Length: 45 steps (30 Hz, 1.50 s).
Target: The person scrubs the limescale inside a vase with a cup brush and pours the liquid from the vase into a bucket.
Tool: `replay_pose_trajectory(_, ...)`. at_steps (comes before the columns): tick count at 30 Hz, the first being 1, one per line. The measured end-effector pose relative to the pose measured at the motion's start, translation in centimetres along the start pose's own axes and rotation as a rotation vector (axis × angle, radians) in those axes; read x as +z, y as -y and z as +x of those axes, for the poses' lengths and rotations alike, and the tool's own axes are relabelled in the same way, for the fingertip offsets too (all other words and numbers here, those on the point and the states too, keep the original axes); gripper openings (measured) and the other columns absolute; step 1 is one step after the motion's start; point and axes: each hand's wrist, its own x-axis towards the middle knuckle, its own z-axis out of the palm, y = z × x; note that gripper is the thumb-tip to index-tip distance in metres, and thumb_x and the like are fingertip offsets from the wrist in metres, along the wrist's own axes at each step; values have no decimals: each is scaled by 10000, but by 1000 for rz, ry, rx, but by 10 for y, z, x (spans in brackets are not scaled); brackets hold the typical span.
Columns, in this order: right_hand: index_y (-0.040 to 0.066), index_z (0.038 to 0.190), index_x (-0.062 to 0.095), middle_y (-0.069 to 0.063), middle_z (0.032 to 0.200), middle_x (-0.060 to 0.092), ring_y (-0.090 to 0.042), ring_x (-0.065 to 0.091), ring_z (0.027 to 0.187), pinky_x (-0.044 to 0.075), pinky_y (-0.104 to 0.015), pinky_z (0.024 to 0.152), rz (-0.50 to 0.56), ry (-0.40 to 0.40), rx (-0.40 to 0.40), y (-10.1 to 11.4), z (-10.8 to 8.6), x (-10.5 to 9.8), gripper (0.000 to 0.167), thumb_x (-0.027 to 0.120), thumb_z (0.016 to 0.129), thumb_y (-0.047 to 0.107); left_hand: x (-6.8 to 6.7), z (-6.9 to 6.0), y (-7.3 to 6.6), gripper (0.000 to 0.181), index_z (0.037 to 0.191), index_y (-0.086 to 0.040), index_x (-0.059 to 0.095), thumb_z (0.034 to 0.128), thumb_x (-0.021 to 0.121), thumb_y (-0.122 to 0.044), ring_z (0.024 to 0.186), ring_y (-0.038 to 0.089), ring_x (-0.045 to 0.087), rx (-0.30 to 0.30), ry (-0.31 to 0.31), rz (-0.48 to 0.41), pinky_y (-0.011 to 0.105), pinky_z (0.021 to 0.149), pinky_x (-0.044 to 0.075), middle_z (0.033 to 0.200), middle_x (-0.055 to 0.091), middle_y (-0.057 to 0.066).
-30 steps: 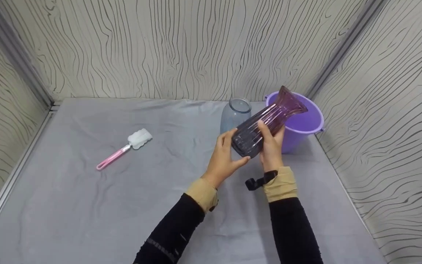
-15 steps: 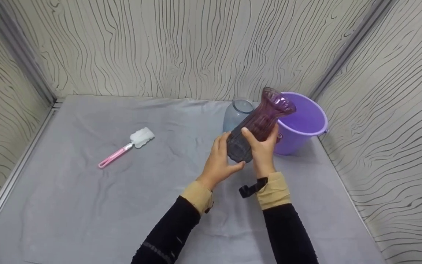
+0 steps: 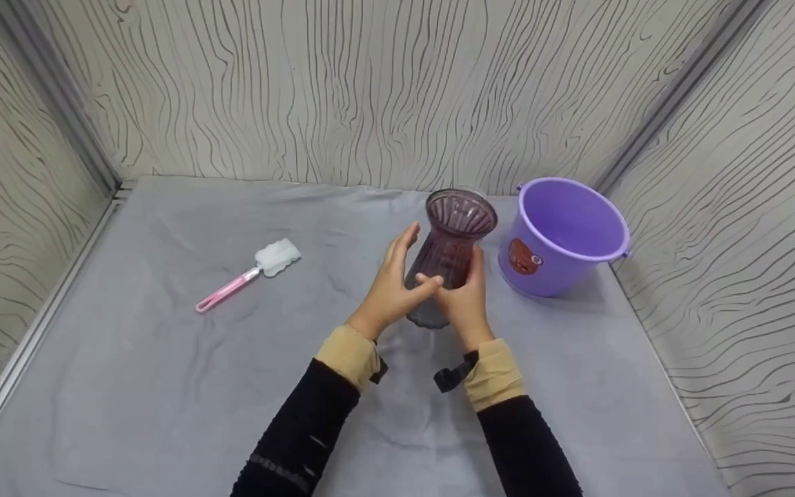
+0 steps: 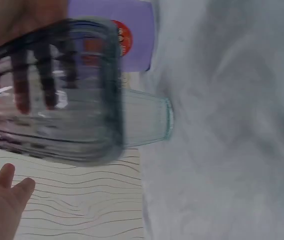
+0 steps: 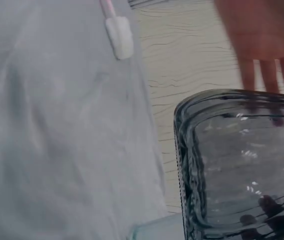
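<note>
A ribbed glass vase, purple at its flared mouth and grey towards the base, is held up off the cloth, mouth upward and slightly tilted. My right hand grips its right side; several of those fingers show through the glass in the right wrist view. On the other side, my left hand has its fingers straight and spread beside the vase, its thumb across the front near the right thumb. The left wrist view shows the left fingertips apart from the glass. Behind the vase stands a pale blue glass jar, mostly hidden in the head view.
To the right stands a purple bucket with a red-brown sticker. A sponge brush with a pink handle lies on the left of the grey cloth. Wood-patterned walls enclose the back and sides.
The vase has swung from leaning right over the bucket to nearly upright, moving left and nearer to me. The left fingers have come off its base and straightened; the right hand keeps its grip.
</note>
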Motion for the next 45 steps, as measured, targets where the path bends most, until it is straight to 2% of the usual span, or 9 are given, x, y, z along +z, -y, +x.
replay_pose_trajectory(7, -68, 1426, 383, -282, 1408, 477, -416, 444, 1333, 311, -546, 1152, -75, 36, -80, -7, -3, 13, 827, 800, 717, 28, 6, 5, -12, 1034, 1584, 13, 203, 826, 837, -295, 1431, 296, 369, 15, -78, 51, 432, 1176, 317, 1572, 311, 222)
replay_pose_trajectory(14, -83, 1409, 371, -295, 1391, 480, -434, 472, 1312, 368, -554, 1117, -75, 41, -122, -6, -8, 22, 778, 799, 765, -3, 5, 6, -20, 1029, 1561, 54, 218, 826, 856, -279, 1412, 337, 406, -9, -141, 123, 453, 1154, 356, 1537, 357, 257)
replay_pose_trajectory(19, -78, 1407, 346, -273, 1403, 470, -396, 492, 1300, 427, -413, 1088, 20, 118, -147, -11, -10, 27, 819, 808, 731, -43, -3, 4, -23, 958, 1514, 48, 282, 813, 874, -228, 1350, 328, 482, -29, -182, 93, 458, 1113, 403, 1450, 463, 237)
replay_pose_trajectory(21, -58, 1415, 338, -254, 1410, 480, -369, 504, 1298, 434, -368, 1078, 44, 144, -138, -18, -8, 30, 852, 822, 715, -50, -6, 4, -22, 950, 1496, 44, 303, 797, 887, -225, 1330, 324, 501, -34, -201, 93, 458, 1102, 414, 1424, 490, 228)
replay_pose_trajectory(24, -39, 1450, 308, -256, 1437, 477, -369, 497, 1318, 419, -423, 1100, 28, 175, -138, -19, -6, 33, 915, 842, 707, -46, -9, 3, -20, 950, 1480, 30, 337, 768, 909, -230, 1317, 321, 518, -48, -233, 129, 469, 1087, 426, 1407, 520, 214)
replay_pose_trajectory(28, 4, 1518, 230, -262, 1501, 433, -380, 456, 1375, 377, -498, 1131, -43, 207, -122, -19, -4, 35, 1014, 862, 725, 8, -11, 4, -19, 961, 1471, 7, 375, 731, 934, -242, 1297, 334, 539, -82, -256, 200, 509, 1057, 445, 1394, 544, 206)
replay_pose_trajectory(31, 13, 1521, 219, -268, 1503, 432, -391, 451, 1380, 372, -511, 1133, -110, 224, -113, -17, -1, 37, 1006, 858, 744, 43, -13, 6, -18, 945, 1449, -11, 402, 711, 945, -241, 1276, 340, 556, -94, -264, 228, 530, 1035, 456, 1376, 563, 200)
replay_pose_trajectory(40, -39, 1542, 178, -269, 1540, 367, -377, 377, 1432, 317, -496, 1171, -158, 341, -131, -18, 12, 49, 980, 818, 807, 62, -27, 8, -5, 955, 1438, -44, 421, 674, 965, -225, 1282, 305, 560, -72, -335, 218, 518, 1053, 442, 1385, 583, 163)
replay_pose_trajectory(45, -44, 1519, 241, -297, 1478, 378, -421, 410, 1378, 353, -541, 1136, -242, 335, -147, -17, 17, 56, 932, 828, 803, 63, -35, 10, 3, 960, 1447, -23, 407, 687, 959, -218, 1305, 312, 542, -49, -354, 190, 505, 1082, 422, 1399, 567, 182)
